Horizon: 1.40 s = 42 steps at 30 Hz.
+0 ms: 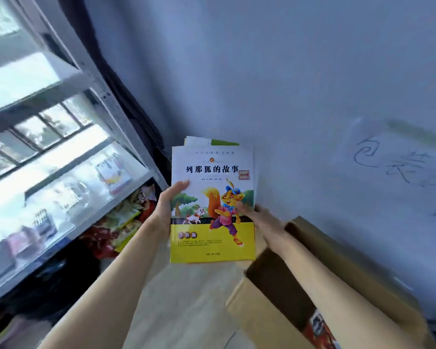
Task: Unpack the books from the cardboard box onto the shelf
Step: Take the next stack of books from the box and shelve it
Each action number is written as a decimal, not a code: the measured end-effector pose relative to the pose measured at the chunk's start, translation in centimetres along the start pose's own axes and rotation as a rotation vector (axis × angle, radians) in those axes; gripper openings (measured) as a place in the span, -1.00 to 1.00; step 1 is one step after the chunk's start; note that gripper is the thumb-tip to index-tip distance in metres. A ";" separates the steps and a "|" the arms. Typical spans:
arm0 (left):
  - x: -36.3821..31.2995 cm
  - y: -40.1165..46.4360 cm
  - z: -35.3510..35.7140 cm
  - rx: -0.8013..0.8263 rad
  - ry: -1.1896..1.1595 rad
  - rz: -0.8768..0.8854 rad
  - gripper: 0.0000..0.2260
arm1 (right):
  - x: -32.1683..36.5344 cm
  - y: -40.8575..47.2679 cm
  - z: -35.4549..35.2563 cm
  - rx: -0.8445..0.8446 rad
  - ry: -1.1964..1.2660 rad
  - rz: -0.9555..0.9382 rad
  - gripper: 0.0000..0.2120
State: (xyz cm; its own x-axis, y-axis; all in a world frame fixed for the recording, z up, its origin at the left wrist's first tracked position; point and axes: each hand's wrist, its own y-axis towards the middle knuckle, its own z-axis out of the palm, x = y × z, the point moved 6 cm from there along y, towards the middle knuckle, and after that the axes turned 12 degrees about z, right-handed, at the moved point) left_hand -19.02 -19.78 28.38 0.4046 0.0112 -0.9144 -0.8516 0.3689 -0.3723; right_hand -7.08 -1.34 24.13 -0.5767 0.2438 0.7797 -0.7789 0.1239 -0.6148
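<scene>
I hold a small stack of books (212, 172) in mid-air between both hands. The top one has a white and yellow cover with a cartoon fox. My left hand (166, 207) grips the stack's left edge with the thumb on the cover. My right hand (259, 220) grips the right edge, fingers partly behind the books. The open cardboard box (267, 293) stands on the floor at the lower right, under my right forearm; a colourful book (320, 328) shows inside it. The white metal shelf (68, 172) is to the left, with books lying on a glossy board.
A pale wall with a scribbled mark (388, 159) fills the right and top. Colourful books or packets (121, 222) lie piled under the shelf board near the corner. A dark curtain (126, 96) hangs behind the shelf post. Light wooden floor (181, 298) lies between shelf and box.
</scene>
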 end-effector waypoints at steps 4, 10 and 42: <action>-8.5 -2.2 -10.8 -0.110 0.032 0.202 -0.54 | 7.5 1.9 11.5 0.073 -0.074 -0.062 -0.12; -16.7 -4.2 -25.8 -0.260 -0.095 0.338 -0.82 | 15.5 3.6 27.4 0.185 -0.052 -0.186 -0.14; -44.7 6.9 -65.4 -0.563 -0.002 0.912 -0.19 | 46.8 23.5 72.9 0.675 -0.462 -0.585 -0.39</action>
State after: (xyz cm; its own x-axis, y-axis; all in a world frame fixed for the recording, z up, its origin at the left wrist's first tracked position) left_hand -64.74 -78.50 56.35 -0.4618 0.0676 -0.8844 -0.8637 -0.2613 0.4310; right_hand -70.37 -57.13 54.83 0.0139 -0.0952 0.9954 -0.8644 -0.5015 -0.0359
